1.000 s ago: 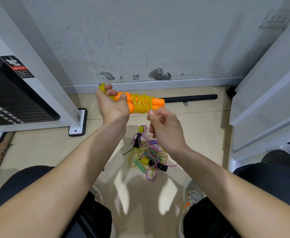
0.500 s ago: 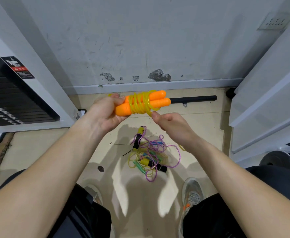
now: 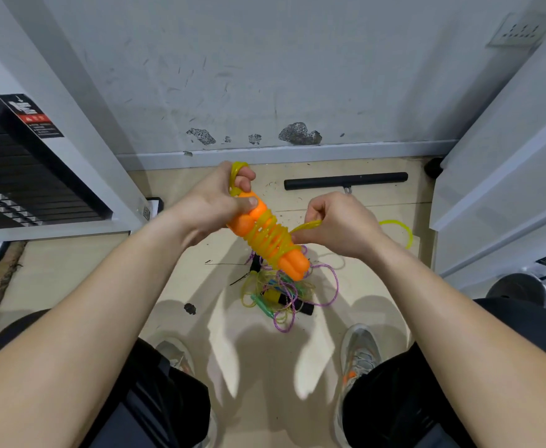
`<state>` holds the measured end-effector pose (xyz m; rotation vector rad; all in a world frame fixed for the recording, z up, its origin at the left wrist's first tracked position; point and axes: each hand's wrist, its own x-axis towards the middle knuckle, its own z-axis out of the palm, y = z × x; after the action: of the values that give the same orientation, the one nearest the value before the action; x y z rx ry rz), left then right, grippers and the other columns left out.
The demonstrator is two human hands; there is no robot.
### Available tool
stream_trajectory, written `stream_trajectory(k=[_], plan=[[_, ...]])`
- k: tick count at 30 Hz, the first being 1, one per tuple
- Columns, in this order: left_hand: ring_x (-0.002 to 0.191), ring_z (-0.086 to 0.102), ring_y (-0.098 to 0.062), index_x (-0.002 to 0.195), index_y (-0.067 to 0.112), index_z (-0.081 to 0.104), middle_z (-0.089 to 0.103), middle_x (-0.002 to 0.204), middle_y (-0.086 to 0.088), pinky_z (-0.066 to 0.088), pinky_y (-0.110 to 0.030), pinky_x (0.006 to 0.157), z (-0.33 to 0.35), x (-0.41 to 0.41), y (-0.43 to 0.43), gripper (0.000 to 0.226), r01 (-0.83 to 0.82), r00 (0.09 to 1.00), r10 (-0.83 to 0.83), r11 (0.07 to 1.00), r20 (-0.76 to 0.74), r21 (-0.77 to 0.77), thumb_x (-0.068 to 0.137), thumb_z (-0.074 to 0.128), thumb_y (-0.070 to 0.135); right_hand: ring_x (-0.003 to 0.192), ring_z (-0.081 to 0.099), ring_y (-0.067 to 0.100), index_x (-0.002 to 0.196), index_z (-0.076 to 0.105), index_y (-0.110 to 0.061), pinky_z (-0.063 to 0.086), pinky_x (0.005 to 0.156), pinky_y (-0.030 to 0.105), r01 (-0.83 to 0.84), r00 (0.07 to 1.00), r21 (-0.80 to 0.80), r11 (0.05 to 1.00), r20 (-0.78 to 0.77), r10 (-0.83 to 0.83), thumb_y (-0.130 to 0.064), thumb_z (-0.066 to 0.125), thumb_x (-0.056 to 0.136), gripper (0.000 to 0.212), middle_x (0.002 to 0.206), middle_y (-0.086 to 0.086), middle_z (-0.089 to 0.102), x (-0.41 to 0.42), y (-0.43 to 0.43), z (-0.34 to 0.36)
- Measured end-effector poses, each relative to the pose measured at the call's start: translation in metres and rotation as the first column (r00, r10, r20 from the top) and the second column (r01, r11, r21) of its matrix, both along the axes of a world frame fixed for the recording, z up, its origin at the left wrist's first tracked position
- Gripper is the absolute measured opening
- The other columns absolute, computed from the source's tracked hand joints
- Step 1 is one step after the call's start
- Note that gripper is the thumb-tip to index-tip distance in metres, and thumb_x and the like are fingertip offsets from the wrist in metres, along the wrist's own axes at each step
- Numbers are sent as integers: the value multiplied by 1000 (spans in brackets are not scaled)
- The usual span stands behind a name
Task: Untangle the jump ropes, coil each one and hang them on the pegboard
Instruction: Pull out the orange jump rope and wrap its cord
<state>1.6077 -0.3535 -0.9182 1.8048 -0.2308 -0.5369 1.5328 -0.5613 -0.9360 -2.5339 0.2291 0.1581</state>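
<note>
Nearest are two knees in dark trousers and a pair of grey shoes (image 3: 360,354) planted on the pale floor (image 3: 258,370). Just beyond the toes, about midway across the floor, lies a tangle of ropes (image 3: 284,292), thin purple and yellow cords looped over a green handle and black ones. Held in the air above that tangle is the orange-handled jump rope (image 3: 292,265): its two handles lie side by side, tilted down toward the right, with the yellow cord (image 3: 268,237) wound round their middle in tight turns. The left hand (image 3: 213,202) grips the upper end of the handles, fingers curled, a yellow loop showing over its knuckles. The right hand (image 3: 339,224) pinches the free yellow strand where it leaves the coil; more of that strand curves out past the wrist. Farther off, a black bar (image 3: 346,181) lies along the floor's far edge, below the scuffed grey wall (image 3: 265,76).
</note>
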Motion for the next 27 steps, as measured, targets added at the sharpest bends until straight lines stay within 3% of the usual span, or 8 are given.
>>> stream_trajectory(k=[1, 3, 7, 10, 16, 20, 24, 27], plan=[[84, 51, -13, 118, 15, 51, 50, 92, 8, 46, -30, 68, -1, -3, -3, 37, 25, 996, -31, 997, 85, 71, 89, 62, -5, 63, 54, 11, 66, 59, -18, 36, 55, 30, 12, 1000, -109, 994, -10, -13, -56, 83, 63, 45, 62, -9, 57, 0, 3, 0], [85, 50, -12, 121, 14, 50, 50, 95, 7, 45, -26, 67, -3, -7, -11, 38, 21, 976, -58, 984, 211, 175, 89, 63, -1, 67, 55, 19, 66, 57, -14, 35, 55, 30, -13, 1000, -130, 991, -29, 9, -52, 80, 68, 45, 61, -6, 55, -1, 8, -2], [80, 48, -5, 119, 17, 49, 49, 92, 9, 40, -17, 63, -1, -9, -20, 34, -93, 933, 2, 968, 360, 234, 90, 60, 3, 66, 47, 21, 63, 51, -9, 35, 57, 33, -24, 1000, 65, 998, -10, 24, -26, 72, 80, 32, 61, -1, 50, -2, 15, -9], [78, 47, -3, 121, 18, 48, 48, 93, 9, 38, -14, 61, 3, -9, -21, 35, -150, 911, 50, 965, 410, 217, 91, 59, 2, 70, 54, 20, 63, 47, -16, 39, 59, 32, 46, 999, 186, 981, 16, -50, -24, 71, 84, 33, 66, 0, 56, -3, 16, -9], [85, 48, -10, 123, 18, 48, 52, 101, 1, 39, -14, 66, 4, -5, -22, 35, -188, 882, 72, 960, 465, 208, 93, 58, 4, 56, 43, 11, 67, 53, -17, 36, 57, 30, 109, 994, 398, 911, -37, -103, -24, 71, 85, 27, 58, -8, 47, 1, 15, -7], [87, 48, -12, 123, 17, 48, 51, 99, 0, 33, -13, 66, -4, -4, -22, 38, -272, 830, 112, 936, 547, 222, 90, 58, 1, 58, 46, 8, 89, 65, -8, 39, 61, 32, 100, 994, 507, 856, -81, -68, -22, 61, 93, 15, 67, -6, 53, -2, 22, 2], [92, 48, -12, 123, 14, 48, 49, 101, 0, 34, -15, 80, -13, -1, -23, 39, -461, 719, 340, 886, 606, 50, 88, 55, 1, 54, 42, 4, 84, 65, -17, 35, 55, 25, -18, 989, 437, 899, 141, -49, -27, 50, 102, 25, 65, 0, 53, -12, 38, 14], [87, 50, -5, 118, 20, 45, 45, 93, 9, 46, -29, 93, -13, 3, -23, 36, -586, 718, 580, 802, 385, -115, 89, 56, 2, 61, 44, 8, 79, 61, -25, 33, 59, 27, -95, 943, 332, 939, 332, -21, -25, 43, 107, 33, 60, -8, 46, -23, 55, 8]])
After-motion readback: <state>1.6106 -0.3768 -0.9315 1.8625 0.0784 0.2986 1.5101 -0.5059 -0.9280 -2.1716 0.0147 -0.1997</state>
